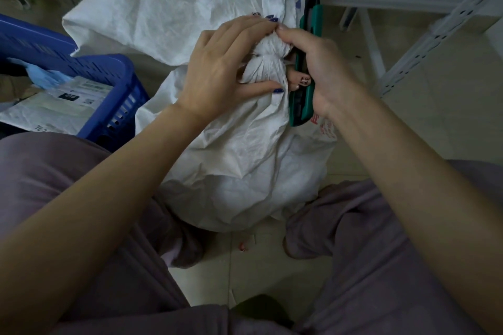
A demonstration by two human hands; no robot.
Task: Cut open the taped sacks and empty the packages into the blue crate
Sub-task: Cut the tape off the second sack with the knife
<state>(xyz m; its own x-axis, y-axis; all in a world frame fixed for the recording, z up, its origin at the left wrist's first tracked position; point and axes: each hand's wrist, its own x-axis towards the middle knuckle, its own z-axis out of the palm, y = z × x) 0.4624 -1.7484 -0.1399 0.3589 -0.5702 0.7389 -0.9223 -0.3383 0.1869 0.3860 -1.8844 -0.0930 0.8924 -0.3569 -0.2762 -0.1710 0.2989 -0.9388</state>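
Observation:
A full white woven sack (pixel 239 160) stands on the floor between my knees, its neck (pixel 268 61) bunched and bound with clear tape. My left hand (pixel 226 62) grips the neck from the left, thumb below and fingers over the top. My right hand (pixel 315 62) holds a green and black utility knife (pixel 300 90) upright against the neck's right side, its forefinger touching the top of the bunch. The blade is hidden. At the left stands the blue crate (pixel 114 95), with white packages (pixel 54 106) inside.
An emptied white sack (pixel 152 8) lies crumpled behind the full one. White metal shelving (pixel 424 43) rises at the right and along the back. A blue glove or cloth (pixel 46 76) lies in the crate. The floor is pale tile.

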